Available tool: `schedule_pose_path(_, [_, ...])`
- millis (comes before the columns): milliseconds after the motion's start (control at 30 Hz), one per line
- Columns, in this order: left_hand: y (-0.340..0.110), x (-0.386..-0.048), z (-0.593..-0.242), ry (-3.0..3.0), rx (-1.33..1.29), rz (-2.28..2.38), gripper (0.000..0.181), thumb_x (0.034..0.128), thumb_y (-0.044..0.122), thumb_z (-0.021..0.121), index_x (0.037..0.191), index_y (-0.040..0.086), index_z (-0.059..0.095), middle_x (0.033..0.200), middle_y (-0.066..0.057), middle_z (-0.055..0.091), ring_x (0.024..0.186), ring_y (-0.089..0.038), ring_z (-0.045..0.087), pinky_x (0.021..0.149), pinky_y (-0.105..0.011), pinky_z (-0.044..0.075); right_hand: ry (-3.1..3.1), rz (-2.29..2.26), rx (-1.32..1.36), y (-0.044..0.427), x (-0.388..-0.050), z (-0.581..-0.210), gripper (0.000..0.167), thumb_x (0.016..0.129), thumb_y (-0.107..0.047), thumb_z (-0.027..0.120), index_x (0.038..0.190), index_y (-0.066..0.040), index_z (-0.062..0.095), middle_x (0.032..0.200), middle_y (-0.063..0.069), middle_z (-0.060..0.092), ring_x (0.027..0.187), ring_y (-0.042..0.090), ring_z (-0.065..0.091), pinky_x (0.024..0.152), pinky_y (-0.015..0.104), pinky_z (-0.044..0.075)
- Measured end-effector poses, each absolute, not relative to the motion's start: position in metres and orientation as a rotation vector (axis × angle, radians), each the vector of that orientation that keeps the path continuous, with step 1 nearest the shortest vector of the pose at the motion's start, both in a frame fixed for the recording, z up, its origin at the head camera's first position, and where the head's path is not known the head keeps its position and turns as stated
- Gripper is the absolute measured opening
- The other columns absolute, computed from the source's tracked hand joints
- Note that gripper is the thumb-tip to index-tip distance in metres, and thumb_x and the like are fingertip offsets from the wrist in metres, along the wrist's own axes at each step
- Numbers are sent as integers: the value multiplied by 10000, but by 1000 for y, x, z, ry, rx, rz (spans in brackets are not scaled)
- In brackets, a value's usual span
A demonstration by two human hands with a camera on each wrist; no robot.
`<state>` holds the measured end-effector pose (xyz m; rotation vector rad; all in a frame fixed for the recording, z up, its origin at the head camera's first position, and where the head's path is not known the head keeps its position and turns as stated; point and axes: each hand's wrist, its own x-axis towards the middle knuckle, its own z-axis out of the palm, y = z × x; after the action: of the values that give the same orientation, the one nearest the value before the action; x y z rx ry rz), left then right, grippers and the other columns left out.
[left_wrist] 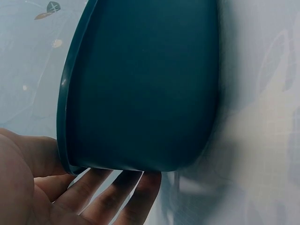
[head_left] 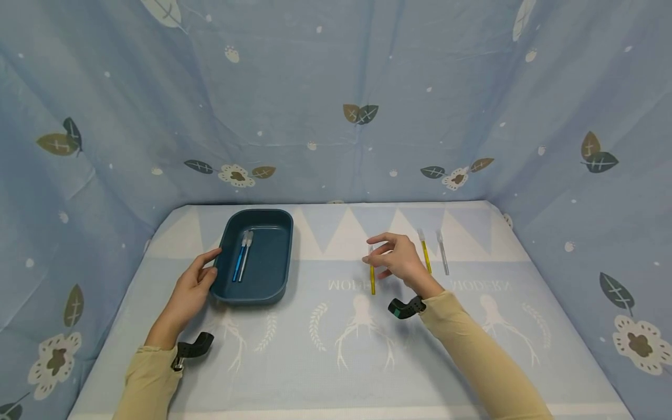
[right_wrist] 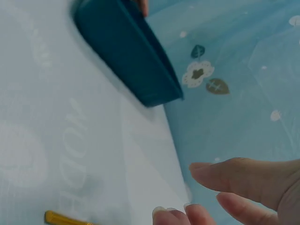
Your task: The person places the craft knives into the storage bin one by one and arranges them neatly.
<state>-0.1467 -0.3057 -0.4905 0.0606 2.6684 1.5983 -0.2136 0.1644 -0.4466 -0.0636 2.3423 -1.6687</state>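
Note:
A dark teal rectangular tray [head_left: 262, 300] stands on the left of the table. My left hand [head_left: 191, 291] rests at its left edge, fingers against the outer wall and thumb at the rim. Two slim pen-like sticks, a blue one [head_left: 238, 263] and a silver one [head_left: 244, 262], lie inside the tray. My right hand [head_left: 396, 256] hovers over a yellow pen-like stick [head_left: 373, 284], fingers bent loosely and apart. In the right wrist view, a gap separates those fingers from the yellow stick's end [right_wrist: 65, 218]. The stick's upper part is mostly hidden by the hand.
Right of my right hand lie another yellow stick [head_left: 426, 256] and a silver stick [head_left: 443, 254], both with pale tips. A patterned cloth covers the table [head_left: 294, 373]. Blue curtains [head_left: 315, 76] stand behind and at both sides.

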Motion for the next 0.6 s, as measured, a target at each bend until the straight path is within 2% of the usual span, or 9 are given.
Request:
schedule_pose_path(233, [-305, -146, -489, 2672, 54, 1598, 551, 1208, 139, 398, 1735, 56, 262, 1763, -268, 243, 1530, -534, 375, 1172, -746, 297, 2378, -1585, -3, 168, -219, -462, 477, 931, -32, 875, 1375, 16, 709, 1087, 200, 698, 901, 445, 747, 641, 452, 645])
schedule_pose_path(600, [-305, -146, -487, 2659, 56, 1599, 555, 1213, 163, 396, 1738, 55, 252, 1768, -263, 232, 1535, -531, 369, 1176, -746, 292, 2383, -1536, 34, 169, -222, -479, 463, 894, 22, 890, 1330, 4, 736, 1003, 171, 693, 760, 307, 739, 588, 422, 633])
